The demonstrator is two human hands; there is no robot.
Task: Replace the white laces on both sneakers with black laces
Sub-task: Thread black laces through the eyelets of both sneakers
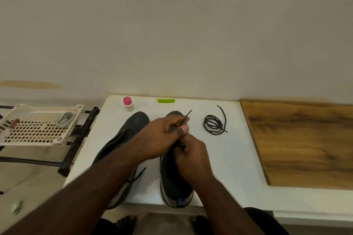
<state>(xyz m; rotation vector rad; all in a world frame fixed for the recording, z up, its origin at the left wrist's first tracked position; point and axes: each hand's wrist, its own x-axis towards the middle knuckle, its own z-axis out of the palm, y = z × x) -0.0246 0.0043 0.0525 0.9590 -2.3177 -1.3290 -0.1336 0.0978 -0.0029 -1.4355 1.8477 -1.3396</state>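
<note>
Left hand (162, 135) and right hand (191, 153) both pinch the black lace (188, 113) above the right sneaker (172, 173) on the desk (238, 158).

Your forearms converge in front of you; your left hand (164, 133) curls with thumb and fingers pinched, and your right hand (191, 153) curls just below, touching it.

sneakers (131, 126) dark grey | coiled lace (213, 125) black | comb (165, 100) green | board (305, 143) wood-grain brown
</note>
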